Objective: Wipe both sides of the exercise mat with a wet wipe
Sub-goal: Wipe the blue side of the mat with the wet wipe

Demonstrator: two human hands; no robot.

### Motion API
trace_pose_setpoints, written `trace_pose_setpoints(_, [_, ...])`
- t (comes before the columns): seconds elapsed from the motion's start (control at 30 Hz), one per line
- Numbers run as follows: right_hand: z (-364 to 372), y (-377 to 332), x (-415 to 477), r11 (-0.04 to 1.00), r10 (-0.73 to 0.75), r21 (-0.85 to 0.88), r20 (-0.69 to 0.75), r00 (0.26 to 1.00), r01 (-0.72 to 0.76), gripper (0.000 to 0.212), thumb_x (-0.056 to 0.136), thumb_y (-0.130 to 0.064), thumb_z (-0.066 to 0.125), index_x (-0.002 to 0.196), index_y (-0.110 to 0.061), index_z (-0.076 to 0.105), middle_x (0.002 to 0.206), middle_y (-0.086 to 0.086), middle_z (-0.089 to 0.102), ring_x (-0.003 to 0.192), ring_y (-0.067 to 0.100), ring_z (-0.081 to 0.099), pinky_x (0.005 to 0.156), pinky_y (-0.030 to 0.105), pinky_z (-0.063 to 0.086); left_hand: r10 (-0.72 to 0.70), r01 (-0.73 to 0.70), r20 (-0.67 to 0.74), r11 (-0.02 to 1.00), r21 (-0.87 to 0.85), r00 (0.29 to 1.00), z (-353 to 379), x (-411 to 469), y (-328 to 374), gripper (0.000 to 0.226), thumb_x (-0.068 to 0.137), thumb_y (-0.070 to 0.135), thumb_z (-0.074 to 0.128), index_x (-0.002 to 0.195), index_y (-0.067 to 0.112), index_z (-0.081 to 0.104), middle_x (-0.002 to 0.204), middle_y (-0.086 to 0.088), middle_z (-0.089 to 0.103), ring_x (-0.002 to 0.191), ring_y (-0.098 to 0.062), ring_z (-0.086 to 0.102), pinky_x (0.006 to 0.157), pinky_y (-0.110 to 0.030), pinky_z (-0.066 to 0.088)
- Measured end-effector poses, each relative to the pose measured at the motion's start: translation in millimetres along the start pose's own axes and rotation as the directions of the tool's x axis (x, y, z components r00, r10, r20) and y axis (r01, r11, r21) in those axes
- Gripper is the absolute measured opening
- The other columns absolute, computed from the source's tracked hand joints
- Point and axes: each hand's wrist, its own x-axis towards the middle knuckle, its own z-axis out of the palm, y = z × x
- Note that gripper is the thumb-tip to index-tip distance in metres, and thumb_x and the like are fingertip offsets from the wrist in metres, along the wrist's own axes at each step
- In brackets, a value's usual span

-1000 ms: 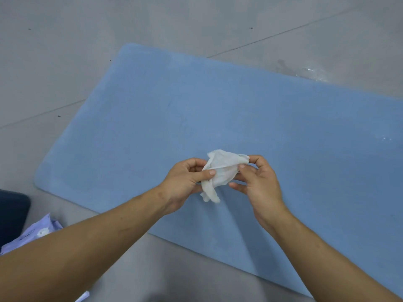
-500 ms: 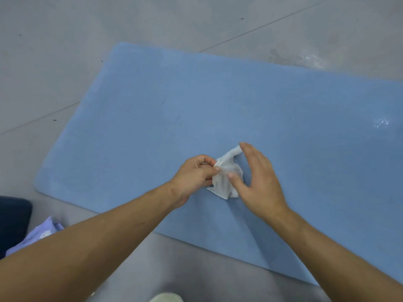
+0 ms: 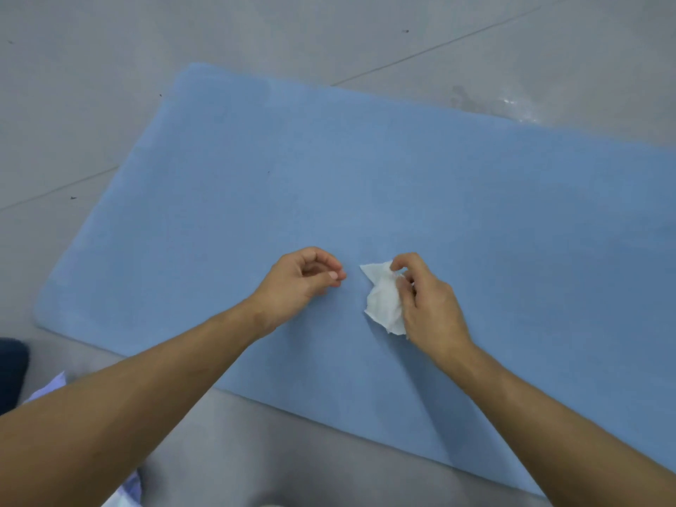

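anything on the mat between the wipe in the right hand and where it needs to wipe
Nothing visible does. The right hand pinches the wet wipe right over the blue mat, whose surface around it looks bare. The left hand sits to the wipe's left, apart from it, holding nothing.

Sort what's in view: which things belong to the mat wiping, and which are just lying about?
Job: blue exercise mat; wet wipe; right hand gripping it; left hand, holding nothing.
Lying about: pale purple packet, dark object at the left edge, wet patch beyond the mat.
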Motion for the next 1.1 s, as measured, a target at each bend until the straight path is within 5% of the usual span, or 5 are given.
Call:
trace_pose_setpoints(0.23, [-5, 27, 0, 0.913, -0.186, -0.344, 0.122, 0.975, 0.218, 0.045, 0.097, -0.023, 0.041, 0.136, -0.022, 0.063, 0.141, 0.003, 0.057, 0.120, 0.031, 0.054, 0.094, 0.047, 0.053, 0.288, -0.180, -0.172, 0.868, 0.463, 0.942, -40, 21, -22, 0.028, 0.096, 0.001, 0.062, 0.097, 0.028, 0.067, 0.108, 0.011, 0.069, 0.097, 0.000, 0.064, 0.088, -0.014, 0.046])
trace_pose_setpoints(0.37, [6, 38, -13, 0.812, -0.209, -0.489, 0.269, 0.940, 0.320, 0.057, 0.102, -0.059, 0.034, 0.154, -0.038, 0.044, 0.172, 0.004, 0.020, 0.157, 0.021, 0.017, 0.122, 0.038, 0.021, 0.422, -0.228, -0.106, 0.664, 0.713, 0.900, -66, 34, -40, 0.029, 0.096, 0.014, 0.063, 0.124, 0.020, 0.065, 0.140, 0.004, 0.056, 0.132, -0.019, 0.052, 0.114, -0.033, 0.037])
trace_pose_setpoints(0.53, [18, 44, -14, 0.722, -0.202, -0.632, 0.197, 0.959, 0.282, 0.071, 0.105, -0.064, 0.024, 0.165, -0.027, 0.023, 0.174, 0.000, 0.010, 0.161, 0.016, 0.004, 0.129, 0.040, 0.007, 0.354, -0.139, -0.033, 0.449, 0.883, 0.935, -78, 44, -51, 0.066, 0.101, 0.052, 0.037, 0.159, 0.021, 0.037, 0.169, 0.003, 0.026, 0.157, -0.017, 0.018, 0.128, -0.042, 0.015])
trace_pose_setpoints(0.8, [21, 36, 41, 0.725, -0.125, -0.671, 0.089, 0.988, 0.153, 0.084, 0.102, -0.068, 0.010, 0.166, -0.015, 0.012, 0.174, 0.000, -0.001, 0.160, 0.015, -0.002, 0.129, 0.036, -0.001, 0.394, -0.111, -0.008, 0.278, 0.954, 0.919, -75, 42, -66, 0.066, 0.107, 0.053, 0.023, 0.166, 0.026, 0.013, 0.174, 0.009, 0.005, 0.160, -0.012, 0.000, 0.130, -0.044, 0.005])
trace_pose_setpoints(1.1, [42, 17, 1, 0.648, -0.374, -0.529, 0.405, 0.834, 0.547, 0.087, 0.103, -0.070, 0.026, 0.165, -0.010, 0.015, 0.174, 0.007, 0.007, 0.161, 0.021, 0.006, 0.128, 0.042, 0.016, 0.386, -0.082, -0.017, 0.240, 0.967, 0.922, -75, 44, -65, 0.067, 0.105, 0.056, 0.020, 0.166, 0.030, 0.010, 0.173, 0.011, 0.001, 0.160, -0.012, -0.003, 0.129, -0.049, 0.003])
